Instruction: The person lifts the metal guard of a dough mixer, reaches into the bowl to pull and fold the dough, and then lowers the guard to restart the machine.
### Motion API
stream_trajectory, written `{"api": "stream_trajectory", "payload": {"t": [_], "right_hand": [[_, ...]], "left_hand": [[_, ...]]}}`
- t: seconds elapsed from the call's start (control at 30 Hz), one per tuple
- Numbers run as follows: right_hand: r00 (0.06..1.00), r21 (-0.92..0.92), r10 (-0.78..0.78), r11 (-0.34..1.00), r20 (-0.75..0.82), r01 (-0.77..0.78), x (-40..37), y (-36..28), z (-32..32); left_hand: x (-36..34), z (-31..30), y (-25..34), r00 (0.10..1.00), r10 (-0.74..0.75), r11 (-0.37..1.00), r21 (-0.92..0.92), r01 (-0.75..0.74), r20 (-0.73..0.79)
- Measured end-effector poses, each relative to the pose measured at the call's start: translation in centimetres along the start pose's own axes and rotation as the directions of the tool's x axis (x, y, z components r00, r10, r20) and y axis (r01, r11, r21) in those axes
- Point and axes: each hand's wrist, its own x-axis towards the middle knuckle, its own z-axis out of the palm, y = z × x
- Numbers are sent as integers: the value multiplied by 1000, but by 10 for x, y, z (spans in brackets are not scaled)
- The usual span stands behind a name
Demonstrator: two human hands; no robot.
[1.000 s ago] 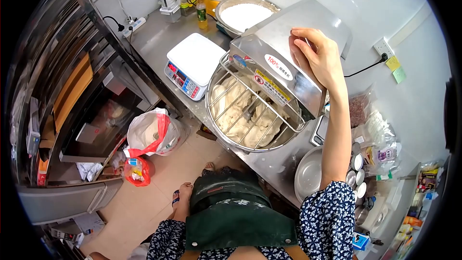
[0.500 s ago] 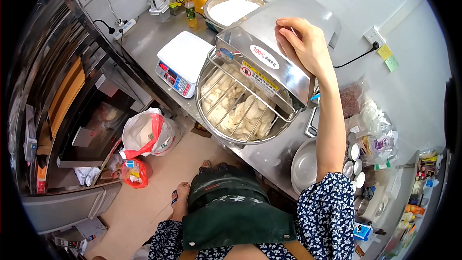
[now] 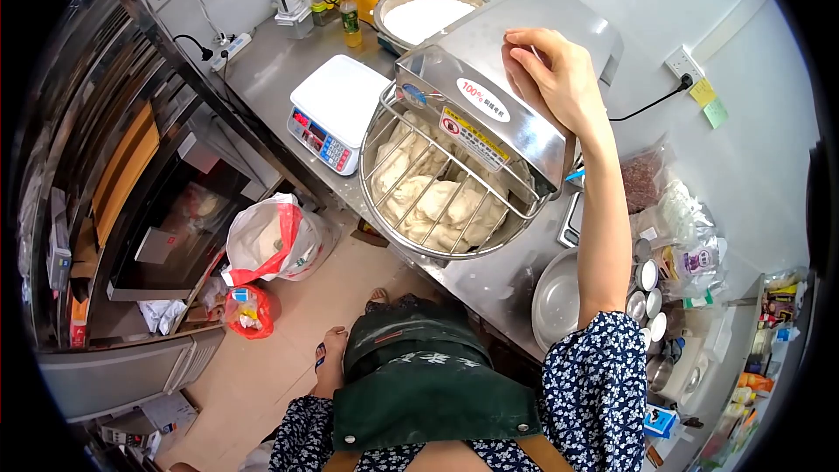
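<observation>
My right hand (image 3: 555, 79) rests on the steel head of a dough mixer (image 3: 542, 127), fingers loosely bent with a gap between them and nothing held. Below the head, the round mixing bowl (image 3: 371, 201) is covered by a wire guard (image 3: 437, 201). Through its bars I see pale, lumpy dough (image 3: 437, 197). My left hand does not show; only part of the left sleeve (image 3: 301, 428) is visible low in the view.
Left of the mixer stands a white digital scale (image 3: 336, 96). A bowl of white powder (image 3: 428, 17) sits behind it. Near my right forearm is a metal basin (image 3: 555, 297). On the floor are a white sack (image 3: 297, 245) and a red bag (image 3: 249, 310); a rack (image 3: 114, 157) stands left.
The dough in the bowl has turned and changed shape. My right hand stays at the same spot on the mixer head; the whole view has shifted slightly.
</observation>
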Motion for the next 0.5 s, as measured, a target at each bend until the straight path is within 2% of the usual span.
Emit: {"api": "stream_trajectory", "payload": {"t": [0.5], "right_hand": [[1000, 8, -14, 1000, -26, 14, 0, 5, 2]], "left_hand": [[6, 2, -5, 999, -44, 995, -93, 45, 6]]}}
